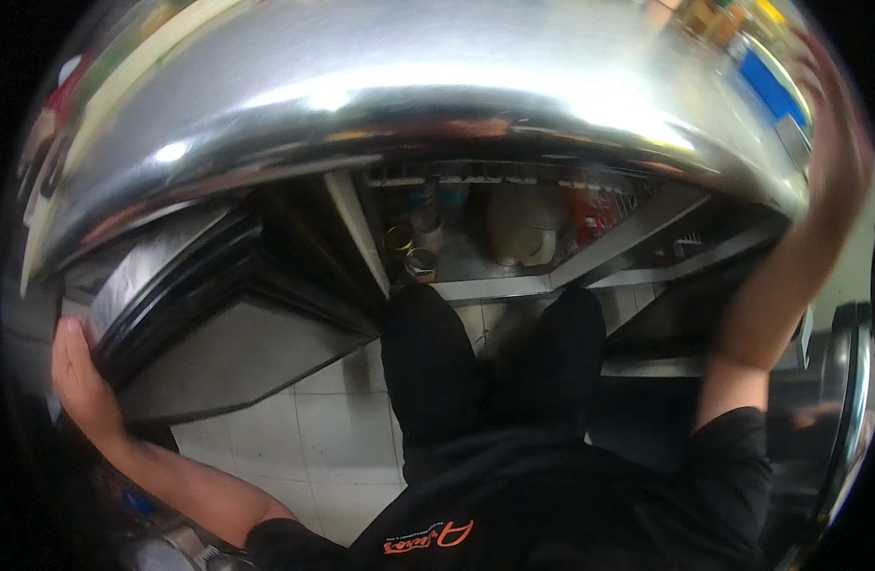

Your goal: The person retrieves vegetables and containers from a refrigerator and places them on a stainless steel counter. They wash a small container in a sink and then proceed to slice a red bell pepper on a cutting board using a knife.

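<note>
An open refrigerator-style door (202, 350) with a dark rubber gasket stands below the steel counter. My left hand (77, 371) is at its outer edge, at the far left; whether its fingers grip the door is unclear. My right hand (823, 93) is raised at the upper right, blurred, beside a blue item (772, 84) on the steel counter (423, 43). What its fingers touch cannot be made out. Inside the open cabinet, a pale pitcher with a handle (541, 246) and small jars (420, 264) sit on the shelf, straight ahead of my knees.
A cabinet divider (355, 228) and a lower sill (491, 287) frame the opening. Red packaging (587, 214) lies inside at the right. A long pale board (134, 86) runs along the counter's left side. Tiled floor (341, 428) shows under the door; a metal bar handle (848, 414) stands at the right.
</note>
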The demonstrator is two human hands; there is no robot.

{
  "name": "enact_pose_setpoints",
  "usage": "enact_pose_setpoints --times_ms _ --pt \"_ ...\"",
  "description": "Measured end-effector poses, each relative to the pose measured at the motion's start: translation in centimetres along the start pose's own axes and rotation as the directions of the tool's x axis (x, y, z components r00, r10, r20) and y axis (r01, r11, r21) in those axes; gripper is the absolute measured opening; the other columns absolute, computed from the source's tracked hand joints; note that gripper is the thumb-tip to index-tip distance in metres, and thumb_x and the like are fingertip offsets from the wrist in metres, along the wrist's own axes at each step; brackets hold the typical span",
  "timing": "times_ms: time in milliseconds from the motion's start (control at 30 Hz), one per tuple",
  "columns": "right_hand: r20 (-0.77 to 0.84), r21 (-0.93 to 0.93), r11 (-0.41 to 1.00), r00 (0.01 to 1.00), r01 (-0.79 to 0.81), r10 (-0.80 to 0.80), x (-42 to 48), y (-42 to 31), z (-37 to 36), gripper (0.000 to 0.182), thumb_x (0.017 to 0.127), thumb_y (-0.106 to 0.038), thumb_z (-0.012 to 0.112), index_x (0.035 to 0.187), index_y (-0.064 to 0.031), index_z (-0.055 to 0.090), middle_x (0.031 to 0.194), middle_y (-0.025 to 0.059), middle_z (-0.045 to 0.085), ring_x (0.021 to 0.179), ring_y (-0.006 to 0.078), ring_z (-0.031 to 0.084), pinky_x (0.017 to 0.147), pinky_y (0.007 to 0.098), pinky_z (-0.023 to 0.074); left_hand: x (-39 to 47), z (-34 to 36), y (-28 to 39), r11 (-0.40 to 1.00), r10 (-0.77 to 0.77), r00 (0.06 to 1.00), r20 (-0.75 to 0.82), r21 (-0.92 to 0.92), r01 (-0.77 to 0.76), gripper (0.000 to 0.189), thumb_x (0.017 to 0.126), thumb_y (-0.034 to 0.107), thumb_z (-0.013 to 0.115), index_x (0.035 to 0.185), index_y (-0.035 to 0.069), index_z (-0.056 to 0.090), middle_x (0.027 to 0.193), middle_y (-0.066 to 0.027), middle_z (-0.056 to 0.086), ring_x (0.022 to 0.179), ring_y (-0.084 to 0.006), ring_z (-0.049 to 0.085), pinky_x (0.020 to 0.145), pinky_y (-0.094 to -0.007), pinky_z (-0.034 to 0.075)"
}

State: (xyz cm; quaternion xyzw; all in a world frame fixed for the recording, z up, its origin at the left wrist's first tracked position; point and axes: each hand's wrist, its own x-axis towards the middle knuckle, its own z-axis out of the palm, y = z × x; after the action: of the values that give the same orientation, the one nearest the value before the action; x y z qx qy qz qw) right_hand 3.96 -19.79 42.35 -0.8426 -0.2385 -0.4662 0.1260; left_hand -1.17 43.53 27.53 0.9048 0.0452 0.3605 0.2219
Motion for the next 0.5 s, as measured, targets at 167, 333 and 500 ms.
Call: enact_pose_setpoints --times_ms 167,333,500 --pt "0.493 0.87 0.43 0.46 -0.242 -0.738 -13.4 -9.2 10.1 0.062 0.085 -0.055 0.073 0.112 0.0009 0.069 0.111 0.0222 0.07 0.099 0.0326 0.068 0.085 0.041 0.0559 0.6 -1.3 -2.7 1.0 0.026 0.996 0.083 -0.008 -0.025 0.037 0.106 0.026 0.047 0.103 -0.006 0.064 0.092 -0.0065 0.061 0.087 -0.0151 0.054 0.084 -0.027 0.042" --pt "0.947 -0.157 0.872 0.179 -0.464 0.266 -28.7 -2.2 35.0 0.044 0.096 -0.04 0.057 0.121 -0.0038 0.064 0.112 0.0234 0.068 0.099 0.0406 0.066 0.089 0.0473 0.0515 0.8 1.0 -2.3 0.99 -0.065 0.996 -0.069 -0.133 0.055 0.041 0.104 0.03 0.051 0.113 -0.007 0.067 0.104 -0.0082 0.067 0.097 -0.016 0.059 0.094 -0.0287 0.043" --pt "0.73 -0.097 0.867 0.557 -0.489 0.396 -27.4 -0.3 41.5 0.039 0.093 -0.032 0.058 0.121 -0.0061 0.065 0.112 0.024 0.068 0.104 0.0413 0.065 0.093 0.0461 0.0507 0.6 -0.6 -3.2 0.98 -0.146 0.988 -0.054 -0.147 0.137 0.042 0.103 0.03 0.054 0.115 -0.008 0.067 0.104 -0.0088 0.068 0.097 -0.0148 0.059 0.094 -0.0274 0.043"
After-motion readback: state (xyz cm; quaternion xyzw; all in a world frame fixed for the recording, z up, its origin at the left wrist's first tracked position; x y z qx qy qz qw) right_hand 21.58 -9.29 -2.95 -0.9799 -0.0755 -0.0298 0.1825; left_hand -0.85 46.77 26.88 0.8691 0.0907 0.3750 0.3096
